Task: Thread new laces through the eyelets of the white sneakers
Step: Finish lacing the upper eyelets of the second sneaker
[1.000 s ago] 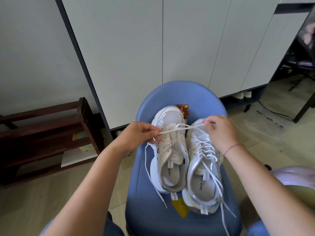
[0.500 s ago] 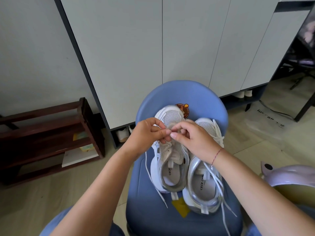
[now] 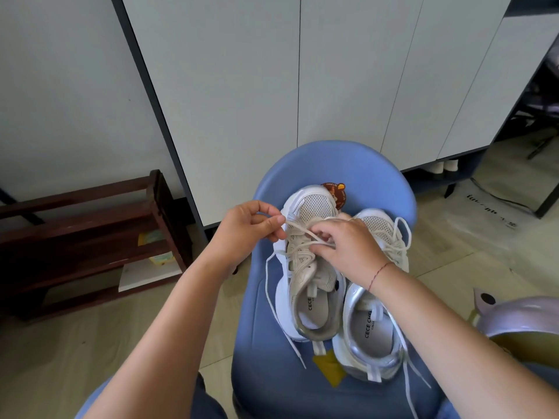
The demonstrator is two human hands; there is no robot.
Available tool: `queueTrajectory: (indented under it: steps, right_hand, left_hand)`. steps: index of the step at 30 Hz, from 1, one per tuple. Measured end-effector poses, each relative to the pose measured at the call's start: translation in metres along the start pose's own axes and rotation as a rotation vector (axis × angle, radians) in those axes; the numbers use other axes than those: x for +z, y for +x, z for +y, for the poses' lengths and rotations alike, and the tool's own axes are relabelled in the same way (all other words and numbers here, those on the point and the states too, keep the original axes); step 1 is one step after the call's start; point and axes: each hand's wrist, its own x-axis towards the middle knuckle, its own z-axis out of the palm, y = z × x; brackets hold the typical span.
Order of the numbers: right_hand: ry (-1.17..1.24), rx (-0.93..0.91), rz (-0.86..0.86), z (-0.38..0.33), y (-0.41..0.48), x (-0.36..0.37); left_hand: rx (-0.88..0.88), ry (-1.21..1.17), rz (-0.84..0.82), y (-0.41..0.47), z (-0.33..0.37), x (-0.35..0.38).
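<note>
White cabinet doors [image 3: 242, 86] back a blue chair [image 3: 332, 164] holding two white sneakers [image 3: 302, 267], toes at 12 o'clock, where the left hand [image 3: 248, 228] pinches a lace [image 3: 302, 229] from 9 o'clock and the right hand [image 3: 351, 249] pinches it too, fingertips half hidden, covering the other shoe's eyelets

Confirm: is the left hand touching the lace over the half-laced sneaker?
Touching. The head view shows the left hand pinching the lace between thumb and forefinger, just beside the toe of the sneaker.

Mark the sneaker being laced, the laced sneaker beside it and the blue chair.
sneaker being laced [image 3: 314, 205], head view, mesh toe.
laced sneaker [image 3: 376, 331], head view, insole.
blue chair [image 3: 332, 161], head view, bare backrest.
</note>
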Motion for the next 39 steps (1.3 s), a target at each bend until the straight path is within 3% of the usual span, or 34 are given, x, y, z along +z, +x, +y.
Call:
queueTrajectory:
  steps: [4, 7, 11, 13, 18, 23, 28, 34, 39]
  right_hand:
    - [0.253, 0.027, -0.341, 0.004, -0.009, -0.033]
    - [0.273, 0.09, -0.599, 0.004, -0.019, -0.06]
    - [0.299, 0.223, -0.732, 0.0, -0.029, -0.081]
    - [0.315, 0.226, -0.636, 0.003, -0.028, -0.08]
    - [0.398, 0.224, -0.151, 0.008, -0.02, -0.059]
    - [0.618, 0.193, -0.12, -0.004, -0.015, -0.035]
    - [0.636, 0.217, -0.106, -0.003, -0.012, -0.026]
    - [0.52, 0.352, 0.071, 0.008, -0.009, -0.016]
    - [0.521, 0.396, 0.161, 0.002, -0.007, -0.007]
  left_hand:
    - [0.019, -0.028, 0.008, 0.001, 0.005, 0.002]
    - [0.021, -0.037, 0.0, 0.002, 0.006, 0.005]
    - [0.028, -0.037, -0.033, 0.003, 0.003, 0.011]
    - [0.025, -0.03, -0.059, 0.003, 0.002, 0.014]
    - [0.029, 0.012, -0.148, 0.0, 0.0, 0.027]
    - [0.018, -0.013, -0.189, -0.004, -0.005, 0.042]
    - [-0.005, 0.012, -0.122, 0.0, -0.012, 0.047]
    - [0.024, 0.509, 0.058, 0.001, -0.026, 0.056]
    - [-0.088, 0.557, 0.089, 0.002, -0.033, 0.063]
